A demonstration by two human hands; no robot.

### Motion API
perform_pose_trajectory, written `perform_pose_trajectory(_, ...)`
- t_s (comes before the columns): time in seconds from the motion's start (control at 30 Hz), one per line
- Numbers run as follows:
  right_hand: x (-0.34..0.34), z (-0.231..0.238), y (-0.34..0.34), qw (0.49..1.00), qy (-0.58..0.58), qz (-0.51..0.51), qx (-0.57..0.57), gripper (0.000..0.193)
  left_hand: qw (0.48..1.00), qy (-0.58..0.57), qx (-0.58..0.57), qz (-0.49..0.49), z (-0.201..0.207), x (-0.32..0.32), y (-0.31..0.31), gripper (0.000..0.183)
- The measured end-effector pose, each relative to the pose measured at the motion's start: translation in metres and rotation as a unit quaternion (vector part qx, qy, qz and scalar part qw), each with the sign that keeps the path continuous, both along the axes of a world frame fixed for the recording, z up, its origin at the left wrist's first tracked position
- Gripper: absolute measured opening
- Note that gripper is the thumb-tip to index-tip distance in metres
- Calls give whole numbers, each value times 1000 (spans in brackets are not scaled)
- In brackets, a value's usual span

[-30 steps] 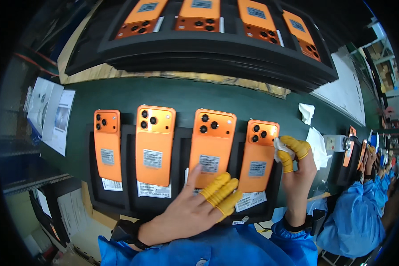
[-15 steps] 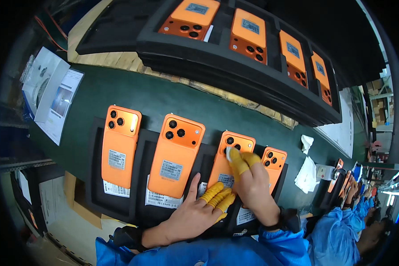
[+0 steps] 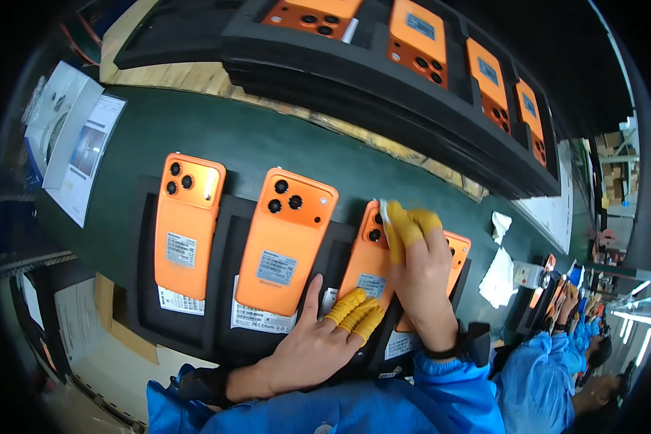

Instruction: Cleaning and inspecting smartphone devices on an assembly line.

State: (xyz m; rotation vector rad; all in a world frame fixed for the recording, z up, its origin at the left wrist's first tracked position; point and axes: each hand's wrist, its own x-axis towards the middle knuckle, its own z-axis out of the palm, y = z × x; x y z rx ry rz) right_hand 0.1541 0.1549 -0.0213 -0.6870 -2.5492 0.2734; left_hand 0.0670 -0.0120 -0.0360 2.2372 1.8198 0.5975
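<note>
An orange smartphone (image 3: pixel 364 264), lens side up, lies third from the left in a black foam tray (image 3: pixel 228 217). My right hand (image 3: pixel 421 267), with yellow finger covers, pinches a white wipe (image 3: pixel 384 210) against its upper end, beside the camera lenses. My left hand (image 3: pixel 325 329) rests on its lower part, the yellow-covered fingers lying across the back near the grey label and one bare finger stretched out apart. Two orange phones, one (image 3: pixel 287 242) near my left hand and one (image 3: pixel 188 224) farther left, lie over white labels. Another phone (image 3: pixel 457 253) on the right is partly hidden behind my right hand.
Stacked black foam trays (image 3: pixel 362 94) with several orange phones stand at the far side on a wooden board (image 3: pixel 210 78). Crumpled white wipes (image 3: pixel 499 278) lie on the green table (image 3: pixel 173 126) at right. Papers (image 3: pixel 87 159) lie at left. People in blue sit along the right.
My right hand has moved with the wipe from the lenses to the phone's top edge. My left hand stays on the phone. The whole view has shifted slightly.
</note>
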Motion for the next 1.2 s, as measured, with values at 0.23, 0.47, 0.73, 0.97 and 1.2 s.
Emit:
perform_pose_trajectory(0.23,5,-2,-7,997,-59,47,3,53,1000,17,-21,-7,6,0,2,36)
perform_pose_trajectory(0.47,29,-4,-27,999,-36,-8,17,35,996,-86,-21,-11,0,3,1,41)
perform_pose_trajectory(0.73,29,-3,-14,998,-15,-45,42,39,999,-38,35,-1,-2,4,3,38)
perform_pose_trajectory(0.97,15,9,15,997,15,-74,11,29,999,-38,-30,-11,3,2,0,42)
perform_pose_trajectory(1.2,13,16,15,1000,-12,15,-9,35,999,8,-39,-9,8,1,3,39)
